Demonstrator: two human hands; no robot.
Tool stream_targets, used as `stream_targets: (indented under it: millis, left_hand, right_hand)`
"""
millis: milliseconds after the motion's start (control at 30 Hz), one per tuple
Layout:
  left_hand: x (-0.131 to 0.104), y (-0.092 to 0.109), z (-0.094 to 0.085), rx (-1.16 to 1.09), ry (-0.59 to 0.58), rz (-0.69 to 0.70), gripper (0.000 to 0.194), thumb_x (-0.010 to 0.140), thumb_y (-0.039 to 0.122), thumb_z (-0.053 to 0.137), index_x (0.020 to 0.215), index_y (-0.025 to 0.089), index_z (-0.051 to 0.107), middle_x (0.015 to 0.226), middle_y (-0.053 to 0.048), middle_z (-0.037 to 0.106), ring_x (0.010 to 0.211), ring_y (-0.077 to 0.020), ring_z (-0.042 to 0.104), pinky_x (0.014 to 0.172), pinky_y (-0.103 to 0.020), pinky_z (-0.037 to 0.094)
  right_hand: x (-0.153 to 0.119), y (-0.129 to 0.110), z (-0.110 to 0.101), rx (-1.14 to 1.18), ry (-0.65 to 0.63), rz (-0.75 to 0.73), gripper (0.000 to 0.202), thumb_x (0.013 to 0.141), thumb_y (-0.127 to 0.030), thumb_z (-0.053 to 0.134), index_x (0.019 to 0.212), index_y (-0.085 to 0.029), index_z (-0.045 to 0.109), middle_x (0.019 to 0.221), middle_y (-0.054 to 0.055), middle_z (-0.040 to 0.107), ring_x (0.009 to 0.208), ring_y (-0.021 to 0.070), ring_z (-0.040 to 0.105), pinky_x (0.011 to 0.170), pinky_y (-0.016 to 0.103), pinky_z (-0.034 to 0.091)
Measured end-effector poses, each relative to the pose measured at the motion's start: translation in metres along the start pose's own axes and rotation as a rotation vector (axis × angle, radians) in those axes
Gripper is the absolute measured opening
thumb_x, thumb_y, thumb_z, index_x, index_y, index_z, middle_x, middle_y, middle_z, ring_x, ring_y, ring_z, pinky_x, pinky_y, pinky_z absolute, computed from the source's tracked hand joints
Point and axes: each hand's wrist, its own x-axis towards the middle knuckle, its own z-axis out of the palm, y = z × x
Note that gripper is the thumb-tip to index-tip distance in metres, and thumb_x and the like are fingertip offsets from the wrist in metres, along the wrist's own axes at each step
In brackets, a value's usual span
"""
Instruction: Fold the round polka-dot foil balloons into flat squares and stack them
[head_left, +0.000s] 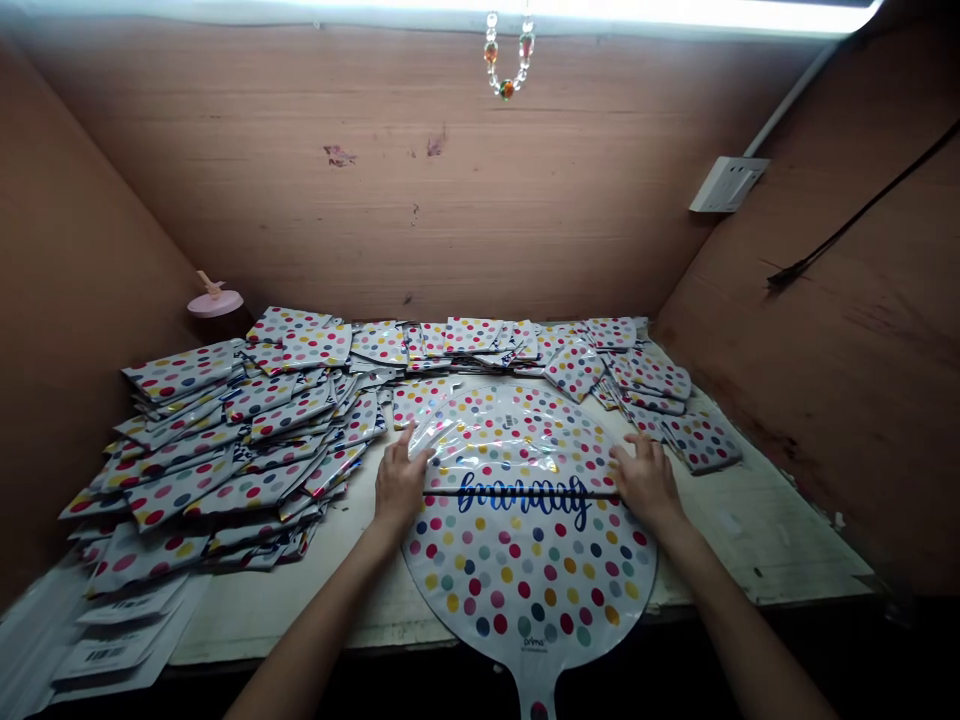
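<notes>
A flat, uninflated foil balloon (525, 570) with coloured dots and blue lettering lies in front of me, its narrow neck hanging over the table's front edge. A straight crease or fold runs across its middle, through the lettering. My left hand (401, 480) is closed on the balloon's left edge at this line, thumb toward the middle. On the opposite edge, my right hand (649, 480) grips the foil at the same height with bent fingers. The upper part of the balloon is shiny and wrinkled.
Folded dotted balloons (255, 430) are heaped at the left, with more along the back and a smaller pile (652, 385) at the right. Barcoded packets (112, 650) lie front left. A pink-lidded container (215, 303) stands back left. Wooden panels (420, 200) enclose the table (750, 540).
</notes>
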Motion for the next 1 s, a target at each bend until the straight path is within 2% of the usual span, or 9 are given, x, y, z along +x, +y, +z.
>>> stream_targets:
  millis: [100, 200, 400, 500, 600, 700, 800, 900, 1000]
  left_hand:
    - [-0.003, -0.001, -0.011, 0.029, -0.335, 0.365, 0.04, 0.09, 0.035, 0.049, 0.13, 0.03, 0.054, 0.148, -0.002, 0.039, 0.138, -0.03, 0.029, 0.113, -0.053, 0.022]
    - [-0.002, -0.006, -0.02, -0.023, -0.522, 0.438, 0.065, 0.083, 0.042, 0.059, 0.143, 0.027, 0.038, 0.15, -0.005, 0.035, 0.139, -0.031, 0.027, 0.114, -0.052, 0.019]
    - [0.027, -0.034, -0.022, -0.283, -0.445, 0.244, 0.054, 0.069, 0.015, 0.053, 0.122, 0.021, 0.061, 0.132, -0.005, 0.058, 0.124, -0.0226, 0.05, 0.11, -0.038, 0.034]
    - [0.045, -0.05, -0.02, -0.356, -0.411, 0.188, 0.04, 0.067, 0.017, 0.051, 0.103, 0.017, 0.069, 0.115, -0.006, 0.067, 0.111, -0.0229, 0.059, 0.102, -0.037, 0.043]
    - [0.056, -0.058, -0.016, -0.364, -0.39, 0.12, 0.03, 0.071, 0.023, 0.052, 0.096, 0.015, 0.067, 0.1, -0.006, 0.071, 0.093, -0.0229, 0.066, 0.085, -0.034, 0.052]
    - [0.06, -0.057, -0.012, -0.347, -0.392, 0.052, 0.024, 0.073, 0.027, 0.055, 0.092, 0.016, 0.066, 0.092, -0.003, 0.071, 0.084, -0.022, 0.067, 0.076, -0.031, 0.053]
    - [0.064, -0.053, -0.007, -0.293, -0.372, -0.017, 0.021, 0.074, 0.025, 0.055, 0.09, 0.018, 0.065, 0.094, -0.002, 0.071, 0.089, -0.0222, 0.066, 0.08, -0.029, 0.052]
    - [0.073, -0.045, 0.001, -0.191, -0.29, -0.127, 0.019, 0.081, 0.023, 0.047, 0.09, 0.017, 0.063, 0.094, -0.005, 0.07, 0.093, -0.023, 0.065, 0.082, -0.031, 0.05]
    - [0.09, -0.032, 0.012, -0.07, -0.174, -0.245, 0.024, 0.09, 0.026, 0.039, 0.097, 0.016, 0.059, 0.095, -0.01, 0.069, 0.091, -0.0246, 0.064, 0.079, -0.033, 0.049]
  right_hand:
    - [-0.013, 0.002, -0.007, -0.071, -0.158, -0.423, 0.035, 0.076, -0.02, 0.053, 0.109, -0.021, 0.064, 0.135, 0.011, 0.051, 0.124, 0.0323, 0.044, 0.103, 0.051, 0.035]
    - [-0.009, 0.007, -0.01, 0.035, -0.241, -0.458, 0.041, 0.079, -0.019, 0.047, 0.116, -0.016, 0.063, 0.129, 0.014, 0.057, 0.122, 0.0294, 0.05, 0.104, 0.048, 0.04]
    - [0.035, 0.022, -0.022, 0.489, -0.361, -0.115, 0.03, 0.078, -0.034, 0.053, 0.098, -0.019, 0.068, 0.114, 0.01, 0.068, 0.109, 0.0282, 0.061, 0.097, 0.043, 0.047]
    - [0.049, 0.031, -0.025, 0.673, -0.471, -0.059, 0.027, 0.072, -0.04, 0.063, 0.087, -0.018, 0.068, 0.112, 0.01, 0.068, 0.111, 0.0296, 0.059, 0.096, 0.041, 0.046]
    - [0.052, 0.037, -0.023, 0.789, -0.452, 0.01, 0.036, 0.071, -0.049, 0.066, 0.089, -0.017, 0.066, 0.107, 0.011, 0.069, 0.109, 0.0295, 0.059, 0.096, 0.041, 0.045]
    - [0.053, 0.039, -0.021, 0.775, -0.44, 0.021, 0.044, 0.069, -0.056, 0.067, 0.091, -0.017, 0.065, 0.101, 0.01, 0.068, 0.102, 0.0282, 0.061, 0.09, 0.038, 0.048]
    - [0.059, 0.038, -0.016, 0.716, -0.38, 0.048, 0.05, 0.069, -0.064, 0.06, 0.087, -0.019, 0.06, 0.09, 0.007, 0.066, 0.087, 0.0245, 0.063, 0.078, 0.035, 0.051]
    - [0.075, 0.033, -0.003, 0.618, -0.246, 0.085, 0.05, 0.077, -0.068, 0.044, 0.09, -0.021, 0.054, 0.084, 0.004, 0.062, 0.079, 0.0217, 0.06, 0.073, 0.033, 0.05]
    - [0.102, 0.025, 0.014, 0.449, -0.118, 0.149, 0.045, 0.086, -0.06, 0.031, 0.095, -0.021, 0.052, 0.083, 0.005, 0.06, 0.078, 0.0226, 0.058, 0.071, 0.033, 0.048]
